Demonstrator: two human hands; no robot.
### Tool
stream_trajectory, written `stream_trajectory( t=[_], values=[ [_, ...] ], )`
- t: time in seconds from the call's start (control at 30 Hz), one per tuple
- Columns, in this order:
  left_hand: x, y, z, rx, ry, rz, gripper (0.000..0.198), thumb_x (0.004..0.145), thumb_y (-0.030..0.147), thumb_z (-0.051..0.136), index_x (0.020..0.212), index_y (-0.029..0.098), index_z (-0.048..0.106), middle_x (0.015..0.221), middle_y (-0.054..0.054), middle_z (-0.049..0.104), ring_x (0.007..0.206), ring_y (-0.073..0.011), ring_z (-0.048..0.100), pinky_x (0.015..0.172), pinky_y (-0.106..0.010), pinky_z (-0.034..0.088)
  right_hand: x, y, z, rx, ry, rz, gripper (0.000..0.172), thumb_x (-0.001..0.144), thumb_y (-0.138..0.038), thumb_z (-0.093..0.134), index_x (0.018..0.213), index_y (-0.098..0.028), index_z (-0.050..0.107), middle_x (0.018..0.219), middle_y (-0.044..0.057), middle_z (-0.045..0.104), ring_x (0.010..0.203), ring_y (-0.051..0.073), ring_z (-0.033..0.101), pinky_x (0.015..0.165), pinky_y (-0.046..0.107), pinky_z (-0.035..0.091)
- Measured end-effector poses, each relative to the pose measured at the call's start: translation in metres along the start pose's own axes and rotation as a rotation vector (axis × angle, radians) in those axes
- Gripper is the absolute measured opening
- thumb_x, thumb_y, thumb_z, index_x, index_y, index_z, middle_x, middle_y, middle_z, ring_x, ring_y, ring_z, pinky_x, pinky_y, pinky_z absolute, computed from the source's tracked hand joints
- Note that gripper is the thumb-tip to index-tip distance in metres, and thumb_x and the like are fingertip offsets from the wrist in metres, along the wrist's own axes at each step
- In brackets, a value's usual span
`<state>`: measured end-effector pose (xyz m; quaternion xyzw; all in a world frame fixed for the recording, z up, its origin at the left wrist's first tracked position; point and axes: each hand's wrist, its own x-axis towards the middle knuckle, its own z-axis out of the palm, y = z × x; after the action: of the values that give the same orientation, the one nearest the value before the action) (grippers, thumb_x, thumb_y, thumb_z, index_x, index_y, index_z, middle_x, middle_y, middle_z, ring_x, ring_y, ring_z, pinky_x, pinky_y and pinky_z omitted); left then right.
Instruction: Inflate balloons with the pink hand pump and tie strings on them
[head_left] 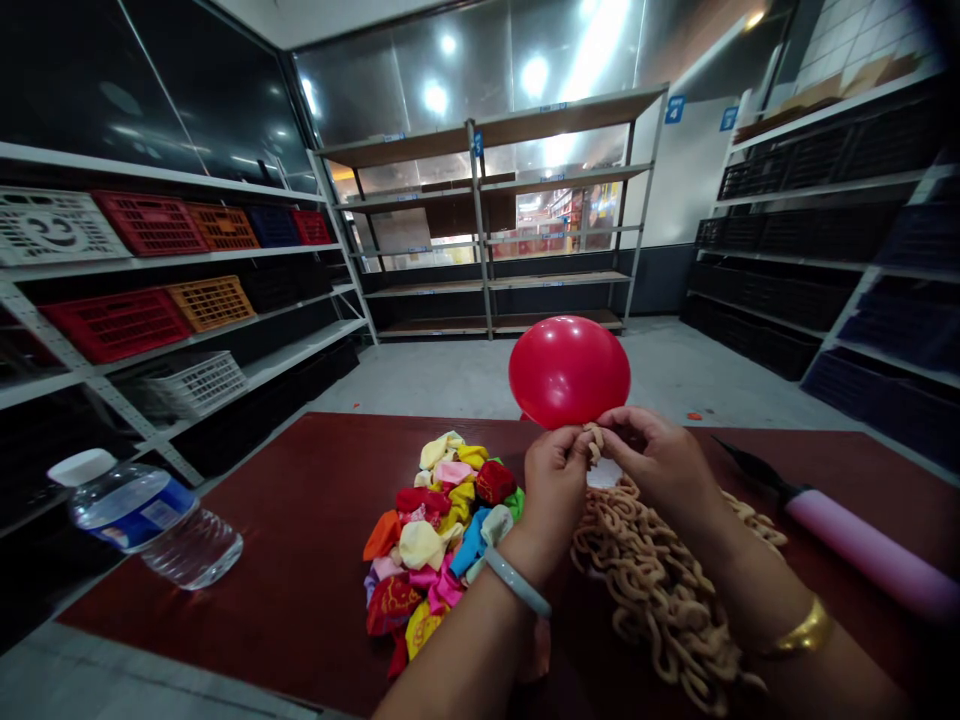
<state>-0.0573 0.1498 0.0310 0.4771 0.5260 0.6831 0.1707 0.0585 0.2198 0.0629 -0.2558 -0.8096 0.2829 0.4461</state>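
An inflated red balloon [570,372] stands above the table, its neck end down between my hands. My left hand [559,465], with a pale bracelet on the wrist, is closed in a pinch at the balloon's neck. Close against it, my right hand [649,455] pinches a tan band [594,440] at the same spot; a gold bracelet is on that wrist. Fingers partly hide the neck. Under my right forearm lies a heap of tan looped bands [645,575]. Left of my hands is a pile of uninflated balloons [431,545] in many colours.
A pink hand pump [862,545] with a black nozzle lies at the right of the dark red table [292,540]. A water bottle [154,520] stands at the left edge. Beyond are metal shelves [484,235] and racks of plastic crates [150,222].
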Motion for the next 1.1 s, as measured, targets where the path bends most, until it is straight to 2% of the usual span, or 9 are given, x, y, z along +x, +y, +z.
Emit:
stream_trajectory(
  t=[0.1,0.23,0.37,0.57,0.67,0.73,0.83,1.0,1.1],
  values=[
    [0.000,0.001,0.000,0.045,-0.032,0.034,0.022,0.089,0.025,0.054,0.086,0.017,0.075,0.078,-0.005,0.069,0.073,-0.0158,0.059,0.069,-0.025,0.044,0.002,0.001,-0.003,0.029,-0.039,0.030,0.009,0.081,-0.030,0.062,0.081,-0.020,0.063,0.075,0.003,0.067,0.066,0.016,0.061,0.062,0.029,0.047],
    [0.002,0.000,0.000,0.009,-0.034,-0.005,0.021,0.088,0.027,0.056,0.085,0.017,0.074,0.077,-0.004,0.068,0.071,-0.0150,0.057,0.067,-0.025,0.043,0.001,-0.004,-0.005,0.016,-0.009,-0.001,0.007,0.080,-0.027,0.061,0.076,-0.021,0.060,0.070,0.002,0.063,0.063,0.015,0.057,0.060,0.029,0.044],
    [0.003,-0.002,-0.001,-0.131,0.014,-0.089,0.017,0.084,0.028,0.061,0.079,0.015,0.071,0.070,-0.001,0.063,0.066,-0.0124,0.052,0.065,-0.023,0.041,-0.002,-0.010,-0.002,-0.025,-0.001,-0.137,0.007,0.085,-0.026,0.059,0.081,-0.021,0.061,0.078,0.003,0.063,0.071,0.016,0.058,0.067,0.030,0.046],
    [0.002,0.005,0.000,-0.357,-0.008,-0.194,0.019,0.080,0.030,0.064,0.071,0.013,0.064,0.059,0.003,0.048,0.054,-0.0068,0.037,0.054,-0.020,0.032,-0.002,-0.011,-0.001,-0.111,-0.015,-0.330,0.011,0.092,-0.021,0.051,0.090,-0.021,0.062,0.090,0.006,0.064,0.089,0.018,0.059,0.081,0.034,0.045],
    [0.002,0.006,0.001,-0.385,0.014,-0.232,0.022,0.079,0.034,0.067,0.072,0.013,0.065,0.062,0.003,0.050,0.055,-0.0068,0.039,0.054,-0.020,0.032,-0.002,-0.009,-0.003,-0.070,-0.035,-0.309,0.009,0.093,-0.023,0.053,0.090,-0.022,0.061,0.087,0.004,0.064,0.084,0.017,0.059,0.078,0.032,0.045],
    [0.002,0.005,0.001,-0.349,0.007,-0.212,0.022,0.080,0.035,0.067,0.076,0.013,0.067,0.066,0.001,0.055,0.059,-0.0078,0.044,0.058,-0.020,0.035,-0.002,-0.008,-0.003,-0.008,-0.031,-0.233,0.004,0.090,-0.026,0.057,0.091,-0.022,0.060,0.084,0.002,0.064,0.077,0.015,0.059,0.073,0.032,0.046],
    [0.002,0.002,0.000,-0.279,0.015,-0.160,0.021,0.081,0.034,0.066,0.081,0.014,0.071,0.070,0.000,0.060,0.064,-0.0099,0.049,0.062,-0.021,0.040,-0.002,-0.004,-0.004,0.134,-0.056,-0.129,0.010,0.089,-0.028,0.060,0.097,-0.023,0.060,0.087,0.001,0.066,0.076,0.015,0.062,0.072,0.031,0.048],
    [0.001,-0.001,-0.001,-0.177,0.014,-0.112,0.019,0.082,0.031,0.063,0.080,0.014,0.072,0.066,0.000,0.060,0.063,-0.0106,0.050,0.061,-0.022,0.039,-0.001,-0.005,-0.006,0.048,-0.051,-0.181,0.010,0.087,-0.027,0.063,0.094,-0.024,0.069,0.092,0.002,0.068,0.086,0.016,0.063,0.078,0.031,0.048],
    [0.000,-0.001,0.000,-0.222,-0.007,-0.133,0.020,0.084,0.031,0.061,0.078,0.014,0.070,0.061,0.002,0.054,0.057,-0.0090,0.045,0.057,-0.021,0.036,-0.002,-0.010,-0.006,0.024,-0.021,-0.203,0.009,0.087,-0.026,0.061,0.088,-0.023,0.069,0.088,0.003,0.065,0.081,0.016,0.061,0.073,0.030,0.048]
  ],
)
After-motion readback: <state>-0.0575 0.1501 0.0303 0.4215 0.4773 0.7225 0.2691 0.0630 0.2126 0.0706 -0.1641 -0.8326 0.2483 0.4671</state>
